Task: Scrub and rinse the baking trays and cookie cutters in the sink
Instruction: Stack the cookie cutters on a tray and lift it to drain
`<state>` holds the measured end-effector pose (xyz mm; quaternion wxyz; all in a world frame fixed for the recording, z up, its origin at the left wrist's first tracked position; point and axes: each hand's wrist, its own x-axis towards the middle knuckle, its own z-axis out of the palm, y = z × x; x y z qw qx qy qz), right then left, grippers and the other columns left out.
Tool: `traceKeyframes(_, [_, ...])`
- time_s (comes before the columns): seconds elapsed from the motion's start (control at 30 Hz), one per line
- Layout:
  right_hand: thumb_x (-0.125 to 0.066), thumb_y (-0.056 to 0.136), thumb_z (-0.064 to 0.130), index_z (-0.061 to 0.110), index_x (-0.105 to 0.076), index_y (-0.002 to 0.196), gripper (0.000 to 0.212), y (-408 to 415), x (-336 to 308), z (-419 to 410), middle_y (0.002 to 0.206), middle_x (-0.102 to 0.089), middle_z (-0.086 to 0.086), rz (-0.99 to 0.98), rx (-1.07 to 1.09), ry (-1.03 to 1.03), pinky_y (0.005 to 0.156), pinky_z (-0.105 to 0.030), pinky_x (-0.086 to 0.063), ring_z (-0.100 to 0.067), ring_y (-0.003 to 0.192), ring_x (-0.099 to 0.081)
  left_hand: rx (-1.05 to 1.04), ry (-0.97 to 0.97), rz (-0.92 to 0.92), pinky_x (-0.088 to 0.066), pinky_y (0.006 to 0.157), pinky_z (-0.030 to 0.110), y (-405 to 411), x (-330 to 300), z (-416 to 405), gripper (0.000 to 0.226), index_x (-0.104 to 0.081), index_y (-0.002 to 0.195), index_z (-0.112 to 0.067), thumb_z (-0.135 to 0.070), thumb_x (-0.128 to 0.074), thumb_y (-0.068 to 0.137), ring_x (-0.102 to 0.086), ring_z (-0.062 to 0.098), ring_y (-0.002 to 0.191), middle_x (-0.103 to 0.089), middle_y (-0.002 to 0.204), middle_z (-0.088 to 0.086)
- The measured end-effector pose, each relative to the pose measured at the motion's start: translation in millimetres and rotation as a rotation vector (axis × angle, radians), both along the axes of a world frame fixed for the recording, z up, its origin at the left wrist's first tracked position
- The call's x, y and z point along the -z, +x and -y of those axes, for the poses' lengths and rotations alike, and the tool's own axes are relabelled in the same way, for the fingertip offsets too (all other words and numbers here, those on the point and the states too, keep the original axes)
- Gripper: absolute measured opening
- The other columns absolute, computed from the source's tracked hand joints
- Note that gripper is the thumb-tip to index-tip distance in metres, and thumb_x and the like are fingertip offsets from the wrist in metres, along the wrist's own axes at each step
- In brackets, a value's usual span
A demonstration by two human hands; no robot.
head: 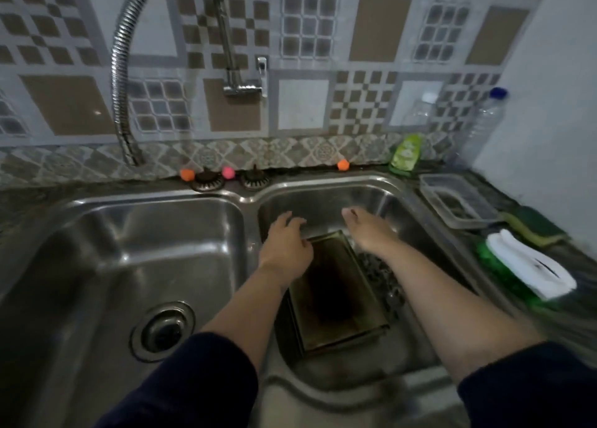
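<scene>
A dark baking tray (336,295) lies in the right basin of the sink (323,198). The left hand (286,245) hovers at its 11 o'clock corner, fingers loosely spread; the right hand (370,230) at 1 o'clock, fingers blurred, cannot tell. A green bottle (405,153) on the counter (533,201) carries an unreadable label.

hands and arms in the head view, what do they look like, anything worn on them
Both are bare from the hand to past the elbow. The left hand and right hand wear no gloves, and no rings, watch or bracelet can be made out. Each arm ends in a dark navy sleeve, the left sleeve and right sleeve pushed up. The picture is somewhat blurred.
</scene>
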<state>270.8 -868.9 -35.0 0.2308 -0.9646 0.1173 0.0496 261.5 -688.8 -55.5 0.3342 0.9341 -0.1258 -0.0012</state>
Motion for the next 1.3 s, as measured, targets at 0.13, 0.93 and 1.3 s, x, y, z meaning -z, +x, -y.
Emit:
traceKeyframes(0.13, [-0.03,0.102,0.031,0.022,-0.055,0.11,0.028,-18.8,44.3,44.4,0.122,-0.058,-0.009,-0.116,-0.05,0.109,0.095,-0.039,-0.043,-0.029,0.113,-0.054,-0.046,0.04,-0.396,-0.03,0.112,0.043,-15.1,29.7,26.9,0.059,-0.031,0.147,-0.018,-0.021,-0.052,0.092,-0.024,0.037,0.14,-0.018,0.155,0.009])
traceKeyframes(0.93, [-0.055,0.085,0.011,0.04,-0.012,0.15,0.083,56.0,127.8,114.9,0.16,0.011,-0.001,-0.573,-0.445,-0.206,0.107,-0.046,-0.039,-0.037,0.143,-0.016,0.28,1.103,-0.276,0.016,0.105,0.071,-11.5,103.9,190.9,0.116,0.004,0.154,-0.021,-0.086,-0.044,0.07,0.028,0.033,0.143,0.015,0.161,0.009])
traceKeyframes(1.3, [-0.06,0.085,0.009,0.038,0.002,0.152,0.096,61.5,120.8,116.7,0.161,0.001,-0.007,-0.611,-0.403,-0.144,0.098,-0.042,-0.048,-0.037,0.138,-0.03,0.276,1.162,-0.188,0.029,0.084,0.078,-11.9,109.1,204.1,0.072,-0.048,0.139,-0.029,-0.068,-0.053,0.079,-0.009,0.027,0.145,-0.035,0.151,0.001])
